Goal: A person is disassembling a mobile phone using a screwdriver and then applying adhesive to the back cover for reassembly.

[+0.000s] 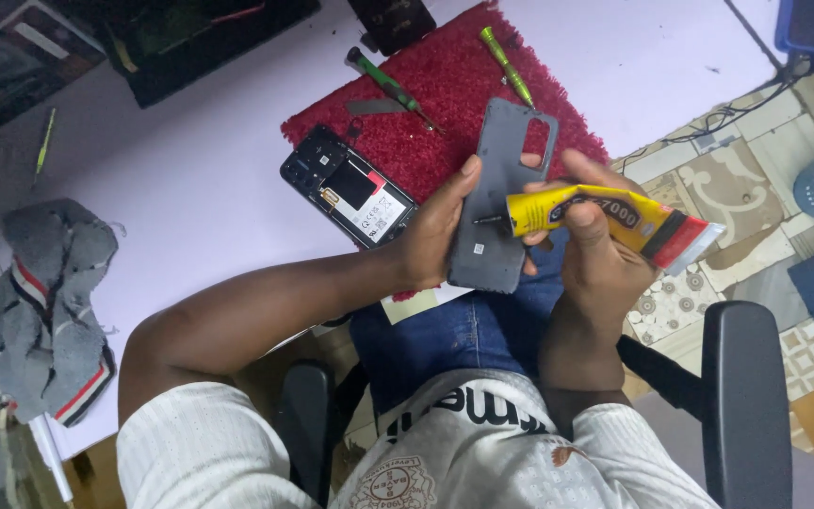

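Left hand (437,229) grips the grey phone back cover (499,203) by its left edge, thumb on the inner face, cover held above the lap. Right hand (595,240) is closed around a yellow glue tube (605,219), its fine nozzle touching the cover's inner surface about mid-height.

Step in hand, as judged: laying adhesive on the inside of the cover. The next move seems to call for a steady, light squeeze and a nozzle path kept close to the rim, clear of the camera cut-out.

The opened phone (349,187) lies at the edge of the red mat (445,94) on the table, just beside two screwdrivers (390,87).

Not readable: whether any glue bead is already down; the cover's lower edge, hidden behind the left palm; the right fingers under the tube.
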